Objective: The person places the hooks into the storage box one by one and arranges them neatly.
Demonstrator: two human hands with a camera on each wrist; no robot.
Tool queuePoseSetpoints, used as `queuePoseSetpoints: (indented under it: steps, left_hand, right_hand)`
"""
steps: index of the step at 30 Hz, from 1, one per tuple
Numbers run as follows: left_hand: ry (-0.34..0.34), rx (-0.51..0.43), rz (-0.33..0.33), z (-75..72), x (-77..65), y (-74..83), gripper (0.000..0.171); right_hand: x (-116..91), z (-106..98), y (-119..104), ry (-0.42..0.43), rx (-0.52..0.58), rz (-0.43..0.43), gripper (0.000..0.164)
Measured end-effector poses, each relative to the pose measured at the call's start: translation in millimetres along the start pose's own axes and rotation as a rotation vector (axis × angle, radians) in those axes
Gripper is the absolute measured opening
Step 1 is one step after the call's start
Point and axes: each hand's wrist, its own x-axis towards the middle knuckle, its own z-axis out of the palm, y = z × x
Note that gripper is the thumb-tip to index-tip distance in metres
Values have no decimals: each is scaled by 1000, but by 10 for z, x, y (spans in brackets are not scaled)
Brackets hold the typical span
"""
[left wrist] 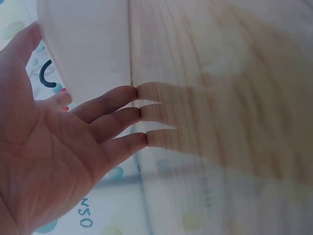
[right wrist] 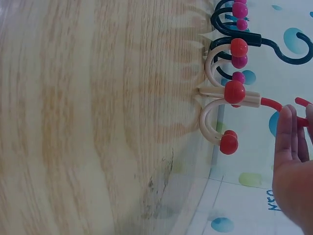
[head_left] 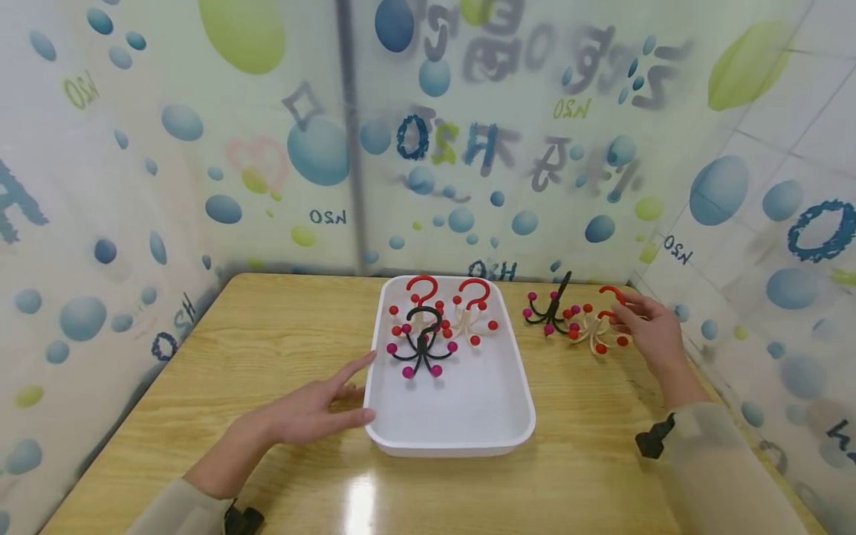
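My left hand (head_left: 304, 412) has its fingers spread at the left side of a white plastic tray (head_left: 461, 416), with thumb and index fingertip touching its rim. In the tray, at the back, stand two cream multi-arm hangers with red hooks, one left (head_left: 423, 280) and one right (head_left: 467, 323). A black hanger (head_left: 422, 349) with magenta balls stands before them. My right hand (head_left: 652, 334) pinches the red hook of another cream hanger (right wrist: 249, 99), whose red-balled arms rest on the table. Just left of it, a second black hanger (head_left: 552, 312) stands with its hook upward.
The wooden table (head_left: 267, 327) has its back edge against a curtain (head_left: 287, 245) printed with blue and green drops. Similar patterned walls close in on the left and right. The tray sits near the table's middle.
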Motion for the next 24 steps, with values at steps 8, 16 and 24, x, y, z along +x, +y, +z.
queuePoseSetpoints:
  steps: [8, 16, 24]
  left_hand:
    - [5, 0, 9, 1, -4, 3, 92]
    - [1, 1, -7, 7, -7, 5, 92]
    - [-4, -2, -20, 5, 1, -8, 92]
  right_hand:
    - [-9, -33, 11, 34, 43, -3, 38]
    - [-107, -152, -67, 20, 64, -60, 22]
    - [-268, -229, -208, -15, 61, -127, 14]
